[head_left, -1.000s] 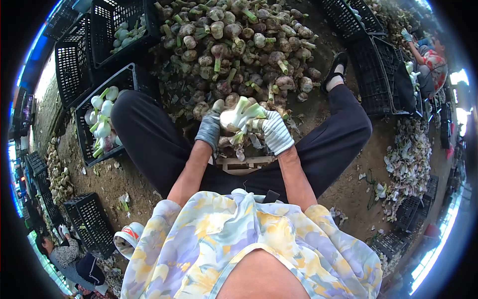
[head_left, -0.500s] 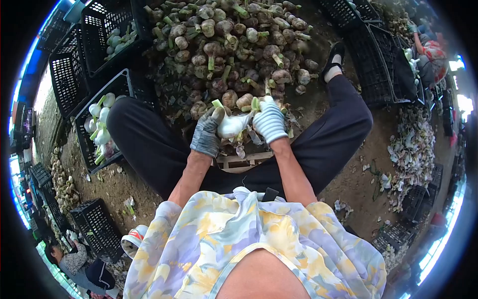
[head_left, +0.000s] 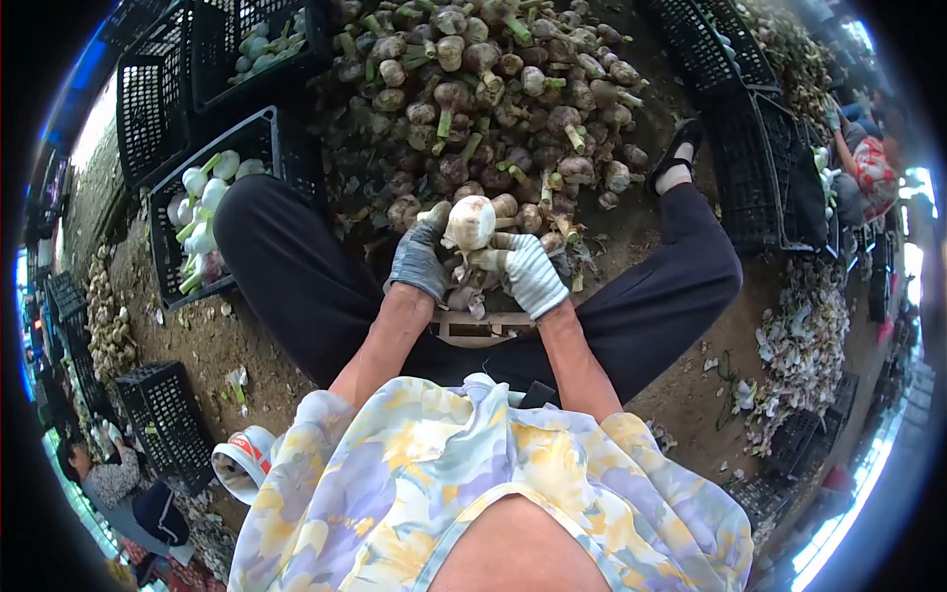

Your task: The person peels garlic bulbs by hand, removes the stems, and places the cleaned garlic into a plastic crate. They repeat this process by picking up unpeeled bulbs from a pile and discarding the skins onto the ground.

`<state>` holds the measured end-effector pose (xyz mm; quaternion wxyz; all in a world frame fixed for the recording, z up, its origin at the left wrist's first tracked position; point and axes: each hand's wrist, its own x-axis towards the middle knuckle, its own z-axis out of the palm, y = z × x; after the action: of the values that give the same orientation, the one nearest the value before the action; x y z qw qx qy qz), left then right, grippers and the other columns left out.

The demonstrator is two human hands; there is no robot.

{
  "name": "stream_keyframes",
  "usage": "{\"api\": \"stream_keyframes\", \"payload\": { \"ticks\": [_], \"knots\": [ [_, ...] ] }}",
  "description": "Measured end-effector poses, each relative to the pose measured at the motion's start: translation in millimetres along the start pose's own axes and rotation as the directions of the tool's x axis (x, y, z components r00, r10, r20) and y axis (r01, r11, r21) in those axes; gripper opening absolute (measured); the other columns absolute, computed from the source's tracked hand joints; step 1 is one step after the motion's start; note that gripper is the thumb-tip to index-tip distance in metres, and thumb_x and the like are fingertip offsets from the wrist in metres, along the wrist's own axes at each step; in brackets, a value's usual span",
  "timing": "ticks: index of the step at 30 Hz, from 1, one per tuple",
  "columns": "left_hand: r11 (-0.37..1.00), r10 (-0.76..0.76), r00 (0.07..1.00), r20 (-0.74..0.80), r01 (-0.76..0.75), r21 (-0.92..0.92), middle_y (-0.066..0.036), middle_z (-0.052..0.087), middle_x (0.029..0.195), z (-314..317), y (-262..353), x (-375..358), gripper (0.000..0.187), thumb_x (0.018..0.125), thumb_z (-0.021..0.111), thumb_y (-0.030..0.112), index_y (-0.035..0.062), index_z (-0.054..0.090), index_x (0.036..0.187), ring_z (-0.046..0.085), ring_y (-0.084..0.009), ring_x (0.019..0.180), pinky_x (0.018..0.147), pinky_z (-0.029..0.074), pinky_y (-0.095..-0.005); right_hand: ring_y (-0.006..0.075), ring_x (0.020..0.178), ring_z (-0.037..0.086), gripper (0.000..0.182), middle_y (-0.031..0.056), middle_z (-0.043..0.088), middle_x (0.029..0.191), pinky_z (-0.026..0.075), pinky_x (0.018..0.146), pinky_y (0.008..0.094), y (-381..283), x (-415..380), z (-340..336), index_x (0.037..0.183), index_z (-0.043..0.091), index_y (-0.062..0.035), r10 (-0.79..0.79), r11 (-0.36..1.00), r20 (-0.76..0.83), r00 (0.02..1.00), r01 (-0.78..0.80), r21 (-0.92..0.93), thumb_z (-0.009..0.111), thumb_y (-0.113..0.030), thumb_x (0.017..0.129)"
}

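A garlic bulb (head_left: 472, 222), pale with its roundish base turned up, is held between both hands in front of the pile. My left hand (head_left: 420, 259), in a dark grey glove, grips its left side. From the right, my right hand (head_left: 531, 273), in a white and grey striped glove, closes its thumb and fingers on the bulb's lower edge. Loose papery skin hangs below it, and the stem is hidden. Just beyond the hands lies a big heap of unpeeled garlic (head_left: 483, 94) with cut stems.
At my left knee, a black crate (head_left: 274, 148) holds cleaned white garlic (head_left: 202, 212). More black crates (head_left: 153, 118) stand behind it. Stacked crates (head_left: 735, 158) rise at the right. Skins (head_left: 801, 345) litter the ground. Other people sit at far right (head_left: 868, 173) and lower left (head_left: 123, 483).
The bulb has turned from lying sideways to base up and is raised slightly. My right hand has shifted its grip lower on it. The whole view has moved slightly.
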<state>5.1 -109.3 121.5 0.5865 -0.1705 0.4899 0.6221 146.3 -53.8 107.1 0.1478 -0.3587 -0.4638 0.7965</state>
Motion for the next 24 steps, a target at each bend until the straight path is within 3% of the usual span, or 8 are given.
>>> {"api": "stream_keyframes", "payload": {
  "ticks": [7, 8, 9, 11, 13, 16, 21, 24],
  "knots": [
    [0.971, 0.231, 0.966, -0.114, -0.236, -0.029, -0.003, 0.06, 0.075, -38.7, -14.7, 54.7, 0.017, 0.073, 0.069, 0.009, 0.0079, 0.059, 0.086, 0.057, -0.0148, 0.059, 0.05, 0.049, -0.0282, 0.0134, 0.066, 0.057, 0.019, 0.0044, 0.062, 0.084, 0.047, 0.057, 0.0304, -44.6, 22.2, -65.6, 0.093, 0.061, -0.0053, -0.199, 0.831, -0.449, 0.871, 0.393, 0.394, 0.06, -0.02, 0.081],
    [0.971, 0.231, 0.966, -0.117, -0.236, -0.03, -0.003, 0.06, 0.075, -33.6, -11.4, 50.1, 0.017, 0.073, 0.069, 0.009, 0.0079, 0.059, 0.086, 0.057, -0.0148, 0.059, 0.05, 0.049, -0.0282, 0.0144, 0.066, 0.058, 0.021, 0.0051, 0.062, 0.085, 0.047, 0.056, 0.0306, -25.3, 41.2, -85.8, 0.095, 0.062, -0.0051, -0.151, 0.945, -0.424, 0.893, 0.005, -0.326, 0.055, -0.02, 0.082],
    [0.966, 0.258, 0.957, -0.131, -0.26, -0.002, -0.002, 0.059, 0.075, -24.7, -4.9, 41.6, 0.018, 0.072, 0.069, 0.008, 0.0077, 0.059, 0.087, 0.057, -0.0141, 0.06, 0.051, 0.048, -0.0277, 0.0211, 0.072, 0.059, 0.029, 0.0109, 0.061, 0.091, 0.048, 0.061, 0.0327, -37.0, 31.2, -61.7, 0.105, 0.057, -0.0009, -0.254, 0.437, -0.381, 0.889, -0.246, -0.865, 0.052, -0.019, 0.083],
    [0.957, 0.287, 0.944, -0.162, -0.289, 0.013, -0.002, 0.059, 0.075, -19.9, 0.3, 40.4, 0.019, 0.072, 0.07, 0.008, 0.0074, 0.059, 0.088, 0.056, -0.0134, 0.061, 0.052, 0.048, -0.0272, 0.0293, 0.084, 0.058, 0.043, 0.0185, 0.058, 0.097, 0.047, 0.073, 0.0363, -17.2, 15.7, -23.5, 0.114, 0.049, 0.0029, -0.662, -0.039, -0.014, 0.749, -0.053, -0.998, 0.06, -0.016, 0.077],
    [0.866, 0.498, 0.862, -0.096, -0.491, 0.092, -0.001, 0.058, 0.075, -25.1, -3.8, 47.0, 0.021, 0.071, 0.071, 0.007, 0.0065, 0.059, 0.089, 0.054, -0.0111, 0.061, 0.053, 0.046, -0.0263, 0.0343, 0.091, 0.054, 0.056, 0.0219, 0.056, 0.102, 0.044, 0.08, 0.039, 7.9, 16.0, 12.7, 0.122, 0.043, 0.0007, -0.329, 0.91, -0.3, 0.895, 0.215, -0.355, 0.065, -0.011, 0.072],
    [0.822, 0.551, 0.825, -0.123, -0.513, 0.247, 0.0, 0.057, 0.072, -19.3, -8.3, 48.1, 0.02, 0.071, 0.071, 0.006, 0.0052, 0.059, 0.088, 0.049, -0.0084, 0.058, 0.052, 0.043, -0.023, 0.0345, 0.089, 0.055, 0.053, 0.0202, 0.057, 0.097, 0.045, 0.078, 0.039, 19.2, 24.1, 41.0, 0.118, 0.047, 0.0013, -0.544, 0.618, -0.303, 0.783, 0.129, -0.776, 0.064, -0.005, 0.068],
    [0.855, 0.495, 0.862, -0.107, -0.462, 0.237, 0.001, 0.057, 0.071, -24.8, 3.2, 37.0, 0.017, 0.072, 0.071, 0.006, 0.0052, 0.06, 0.085, 0.048, -0.0054, 0.057, 0.051, 0.04, -0.0207, 0.0155, 0.06, 0.059, 0.021, 0.0092, 0.059, 0.071, 0.049, 0.052, 0.0298, 28.1, 59.2, 11.9, 0.089, 0.058, 0.0025, -0.137, 0.99, -0.504, 0.853, 0.141, -0.03, 0.05, 0.012, 0.073],
    [0.901, 0.431, 0.9, -0.06, -0.427, 0.073, 0.0, 0.059, 0.076, -22.5, 12.9, 25.5, 0.019, 0.072, 0.069, 0.004, 0.006, 0.06, 0.088, 0.053, -0.0079, 0.063, 0.056, 0.045, -0.0207, 0.0219, 0.072, 0.059, 0.023, 0.0128, 0.063, 0.079, 0.048, 0.067, 0.0286, 95.7, 81.5, -41.3, 0.095, 0.06, -0.0021, 0.039, 0.77, -0.275, 0.961, -0.205, -0.605, 0.062, -0.002, 0.071]
  ]
}}
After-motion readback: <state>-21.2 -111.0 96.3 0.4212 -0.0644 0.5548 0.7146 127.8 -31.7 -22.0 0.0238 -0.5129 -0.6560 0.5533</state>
